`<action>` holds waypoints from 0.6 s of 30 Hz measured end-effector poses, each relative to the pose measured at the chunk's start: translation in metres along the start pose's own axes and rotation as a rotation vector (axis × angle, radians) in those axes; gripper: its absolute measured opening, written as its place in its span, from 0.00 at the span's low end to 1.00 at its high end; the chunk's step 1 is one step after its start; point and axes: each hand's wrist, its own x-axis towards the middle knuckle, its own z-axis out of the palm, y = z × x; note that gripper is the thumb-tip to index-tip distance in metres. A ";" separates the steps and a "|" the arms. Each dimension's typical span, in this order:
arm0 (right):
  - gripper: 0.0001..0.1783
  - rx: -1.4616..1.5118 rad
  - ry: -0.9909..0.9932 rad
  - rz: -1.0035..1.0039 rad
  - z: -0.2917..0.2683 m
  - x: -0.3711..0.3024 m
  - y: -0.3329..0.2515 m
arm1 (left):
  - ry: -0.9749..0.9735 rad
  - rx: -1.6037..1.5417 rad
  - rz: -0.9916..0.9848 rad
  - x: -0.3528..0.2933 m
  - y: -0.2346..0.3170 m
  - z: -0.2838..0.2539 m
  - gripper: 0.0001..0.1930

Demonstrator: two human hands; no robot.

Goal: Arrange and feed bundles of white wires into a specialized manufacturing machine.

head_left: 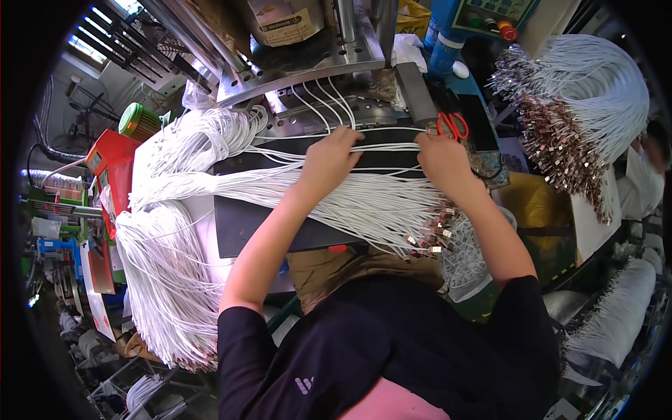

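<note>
My left hand is at the near edge of the metal mould plate, its fingers closed on white cables. To its right, my right hand grips the ends of a few white cables that stretch between the two hands. Several cables run from the plate into the machine's opening. Under my forearms a thick bundle of white cables lies across the black board, with small metal-tipped connectors at its right end. My fingertips are partly hidden.
Red-handled scissors lie just beyond my right hand. The press stands in front, with a control box at its right. More cable bundles hang at the left and right. A clear bag of small parts sits by my right forearm.
</note>
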 end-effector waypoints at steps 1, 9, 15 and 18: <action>0.15 -0.013 -0.043 0.029 0.002 0.000 0.002 | 0.034 0.076 0.119 0.010 0.003 0.012 0.13; 0.24 -0.002 -0.180 0.154 0.008 0.008 -0.008 | 0.005 0.379 0.318 0.055 -0.003 0.063 0.07; 0.19 -0.136 -0.077 0.059 0.010 0.019 -0.001 | 0.081 0.324 0.453 0.047 0.021 0.007 0.05; 0.17 -0.237 0.397 -0.286 0.000 0.020 -0.002 | -0.082 0.121 0.203 0.011 0.034 -0.036 0.09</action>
